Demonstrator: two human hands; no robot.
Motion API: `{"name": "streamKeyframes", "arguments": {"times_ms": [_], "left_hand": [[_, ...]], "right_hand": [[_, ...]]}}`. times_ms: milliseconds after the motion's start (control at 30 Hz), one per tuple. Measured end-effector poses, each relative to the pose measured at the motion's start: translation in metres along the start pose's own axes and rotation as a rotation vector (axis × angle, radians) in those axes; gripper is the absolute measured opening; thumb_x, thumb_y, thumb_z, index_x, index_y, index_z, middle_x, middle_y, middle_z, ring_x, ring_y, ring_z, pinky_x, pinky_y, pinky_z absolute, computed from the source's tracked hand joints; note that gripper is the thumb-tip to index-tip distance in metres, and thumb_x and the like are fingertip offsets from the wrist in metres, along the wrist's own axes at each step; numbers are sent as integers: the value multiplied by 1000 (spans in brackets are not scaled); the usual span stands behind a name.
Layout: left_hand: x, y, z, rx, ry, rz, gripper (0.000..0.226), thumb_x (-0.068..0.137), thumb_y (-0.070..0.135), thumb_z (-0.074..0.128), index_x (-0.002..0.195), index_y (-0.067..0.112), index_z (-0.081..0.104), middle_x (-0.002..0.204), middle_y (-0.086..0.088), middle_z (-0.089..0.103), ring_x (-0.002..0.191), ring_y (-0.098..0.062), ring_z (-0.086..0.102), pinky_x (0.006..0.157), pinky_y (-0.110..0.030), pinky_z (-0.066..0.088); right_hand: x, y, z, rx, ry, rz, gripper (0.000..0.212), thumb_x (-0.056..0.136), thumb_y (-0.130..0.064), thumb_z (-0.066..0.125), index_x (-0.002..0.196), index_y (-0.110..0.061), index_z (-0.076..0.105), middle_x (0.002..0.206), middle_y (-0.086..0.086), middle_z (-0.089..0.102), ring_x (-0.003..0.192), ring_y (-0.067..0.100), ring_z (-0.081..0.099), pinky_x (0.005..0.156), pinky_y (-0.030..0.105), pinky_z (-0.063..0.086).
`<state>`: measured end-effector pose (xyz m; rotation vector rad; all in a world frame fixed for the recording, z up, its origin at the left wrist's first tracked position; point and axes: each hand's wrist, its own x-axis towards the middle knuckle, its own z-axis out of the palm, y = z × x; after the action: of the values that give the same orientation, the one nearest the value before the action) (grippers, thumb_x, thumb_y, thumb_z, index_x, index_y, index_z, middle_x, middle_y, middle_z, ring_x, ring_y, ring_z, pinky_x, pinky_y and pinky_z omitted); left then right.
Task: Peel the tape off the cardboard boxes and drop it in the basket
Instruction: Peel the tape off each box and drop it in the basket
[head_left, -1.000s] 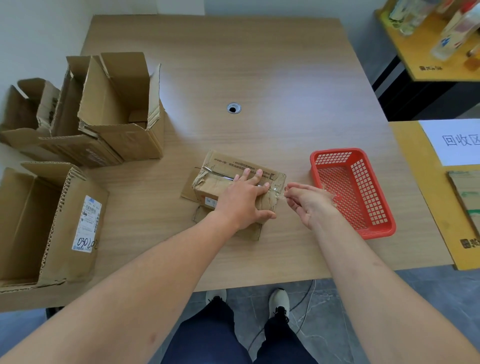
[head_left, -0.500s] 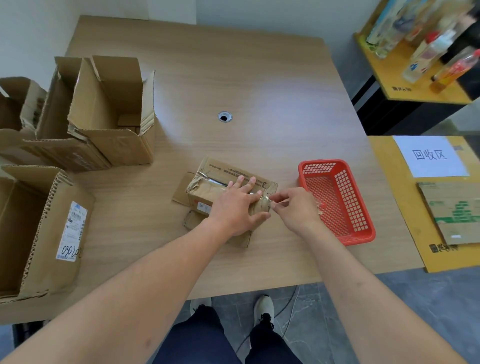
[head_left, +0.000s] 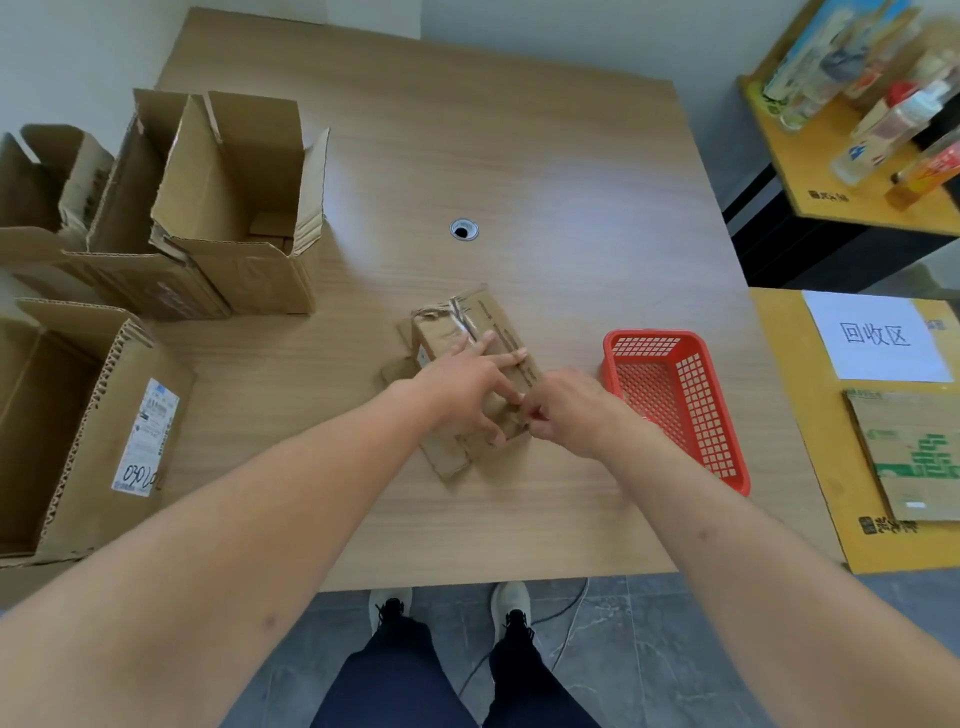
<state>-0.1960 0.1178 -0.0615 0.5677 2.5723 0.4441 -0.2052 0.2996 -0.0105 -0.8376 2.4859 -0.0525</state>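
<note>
1. Since before, the box (head_left: 470, 374) has turned; my right hand (head_left: 563, 410) came back to its near corner.
2. Left hand (head_left: 462, 387) lies flat, pinning the box; right pinches tape, I judge.
3. Next: peel rightward toward the basket (head_left: 675, 400).

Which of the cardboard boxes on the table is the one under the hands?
The small flattened box beside the red basket; left hand presses it. The others stand open at the table's left.
</note>
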Motion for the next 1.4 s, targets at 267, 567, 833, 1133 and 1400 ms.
{"name": "streamKeyframes", "arguments": {"times_ms": [267,567,833,1133,1400], "left_hand": [[-10,8,-2,-442,67,-352,95,72,28,89,146,59,38,167,5,-21,154,-29,-22,125,-51,1],[-13,27,49,-881,496,-628,134,66,44,94,164,16,7,165,-1,27,151,-15,27,123,-32,26],[-14,28,49,-1178,503,-535,121,76,11,89,164,29,8,163,3,32,145,-8,34,121,-35,34],[-19,4,17,-1055,217,-483,117,72,-2,88,162,27,20,157,3,42,135,-10,48,116,-27,37],[-26,9,32,-1028,370,-554,99,74,2,89,157,15,36,145,3,56,122,-5,55,101,-14,41]], "right_hand": [[6,33,30,432,151,-136,13,90,-13,74,97,-21,80,94,-3,61,86,18,59,81,31,49],[28,43,29,519,111,-48,8,89,-26,75,90,-31,80,76,-17,66,70,-6,58,61,9,39],[41,36,26,555,70,-12,12,90,-21,69,84,-27,77,74,-10,74,76,7,69,75,27,56],[43,37,24,486,324,-92,8,86,-20,74,90,-23,79,83,-8,70,77,14,68,76,41,59],[29,29,24,117,318,-456,22,86,-3,67,94,-20,81,93,-3,73,80,28,68,63,43,55]]}}
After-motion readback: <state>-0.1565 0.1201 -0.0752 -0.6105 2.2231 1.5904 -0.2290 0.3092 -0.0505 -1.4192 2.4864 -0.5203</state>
